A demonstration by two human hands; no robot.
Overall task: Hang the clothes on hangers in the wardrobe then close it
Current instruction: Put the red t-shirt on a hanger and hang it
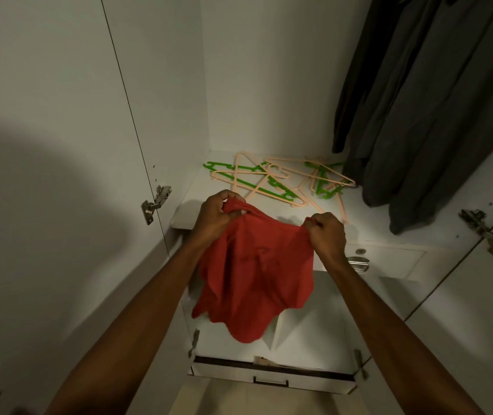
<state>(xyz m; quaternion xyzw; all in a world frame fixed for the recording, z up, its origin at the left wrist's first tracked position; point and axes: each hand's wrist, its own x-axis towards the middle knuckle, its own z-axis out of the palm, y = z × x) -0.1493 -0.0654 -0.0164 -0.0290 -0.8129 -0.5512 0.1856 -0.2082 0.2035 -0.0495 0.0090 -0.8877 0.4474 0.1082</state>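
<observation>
- The left wardrobe door (pixel 59 145) stands swung open, its metal hinge (pixel 155 202) exposed, so the closing step is plainly not yet done.
- The left hand (pixel 218 214) has its grip bunched round the upper left edge of the red garment (pixel 254 271), fingers curled into the cloth beside what looks like an opening in it.
- The red garment hangs in the air between the two hands, in front of the wardrobe shelf and above the pulled-out drawer (pixel 272 378). Its top edge runs roughly left to right from hand to hand; its long axis falls downward from that edge, the loose hem pointing down toward the drawer. No hanger is in it yet.
- Behind the garment, on the shelf (pixel 359 211), lies a loose tangle of green and peach hangers (pixel 278 178), flat and crossing one another, none in a hand.
- The right hand (pixel 326 232) pinches the upper right edge of the garment, its grip closed on the fabric.
- At the right, dark clothes (pixel 424 115) already hang inside the wardrobe, their hems just above the shelf; whether they belong to this task I cannot tell.
- My judgement: the work is in an early-to-middle stage. This garment has to be spread, put on a hanger and hung up, and then the doors shut.
</observation>
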